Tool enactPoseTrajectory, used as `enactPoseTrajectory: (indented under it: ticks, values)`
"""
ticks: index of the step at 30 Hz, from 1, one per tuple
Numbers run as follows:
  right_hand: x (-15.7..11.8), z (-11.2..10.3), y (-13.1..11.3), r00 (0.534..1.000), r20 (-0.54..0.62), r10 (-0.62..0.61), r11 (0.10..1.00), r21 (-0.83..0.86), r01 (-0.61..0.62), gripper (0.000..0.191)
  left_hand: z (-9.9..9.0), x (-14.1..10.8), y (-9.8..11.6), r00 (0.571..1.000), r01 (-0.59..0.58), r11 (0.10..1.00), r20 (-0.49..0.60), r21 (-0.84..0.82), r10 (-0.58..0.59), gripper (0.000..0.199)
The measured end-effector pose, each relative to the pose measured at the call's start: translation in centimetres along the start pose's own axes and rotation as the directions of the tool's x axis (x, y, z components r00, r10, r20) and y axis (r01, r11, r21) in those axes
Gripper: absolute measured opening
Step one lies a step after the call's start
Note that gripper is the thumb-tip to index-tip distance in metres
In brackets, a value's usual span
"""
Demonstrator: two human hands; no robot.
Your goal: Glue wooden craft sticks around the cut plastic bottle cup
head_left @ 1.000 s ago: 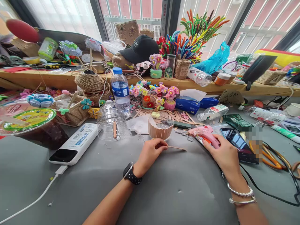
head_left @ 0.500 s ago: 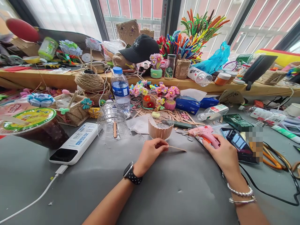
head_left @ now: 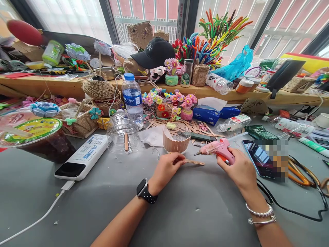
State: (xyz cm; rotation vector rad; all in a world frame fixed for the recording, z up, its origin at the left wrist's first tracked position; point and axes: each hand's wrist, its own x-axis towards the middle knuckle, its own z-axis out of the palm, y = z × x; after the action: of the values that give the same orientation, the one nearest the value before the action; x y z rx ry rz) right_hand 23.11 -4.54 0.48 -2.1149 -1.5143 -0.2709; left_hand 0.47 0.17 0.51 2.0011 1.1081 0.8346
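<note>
My left hand [head_left: 168,169] pinches one end of a flat wooden craft stick [head_left: 195,163], which points right, just above the grey table. My right hand [head_left: 239,168] is wrapped round the handle of a pink glue gun [head_left: 218,148]. Its metal nozzle aims left, above the stick and apart from it. Behind my left hand stands a small round cup [head_left: 175,142] with wooden sticks set side by side around its wall. More loose craft sticks [head_left: 205,129] lie in a pile behind the cup.
A cut clear plastic bottle [head_left: 120,137] and a white power bank [head_left: 82,157] lie to the left, near a lidded drink cup [head_left: 48,140]. On the right are a phone [head_left: 257,157], orange-handled scissors [head_left: 300,175] and the black cord [head_left: 290,207]. A water bottle [head_left: 132,97] stands behind.
The glue gun in my right hand has moved left, nearer the craft stick. The stick has turned slightly, showing more of its flat face. My left hand has barely moved.
</note>
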Motion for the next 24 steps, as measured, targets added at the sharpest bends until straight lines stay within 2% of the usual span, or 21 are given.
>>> enactPoseTrajectory:
  ticks: [7,16,24]
  values:
    - [-0.51,0.19,-0.75,0.976,-0.123,-0.177,0.983,0.021,0.181,0.031,-0.04,-0.03,0.07,1.0,0.019,1.0,-0.005,0.012,-0.019,0.014]
    - [-0.58,0.18,-0.74,0.878,-0.275,-0.392,0.92,-0.112,0.376,0.028,-0.07,0.01,0.08,1.0,0.015,0.999,-0.002,0.03,-0.015,0.013]
    - [-0.59,0.1,-0.75,0.861,-0.285,-0.422,0.907,-0.124,0.403,0.025,-0.08,0.02,0.13,1.0,0.018,0.999,0.005,0.042,-0.018,0.014]
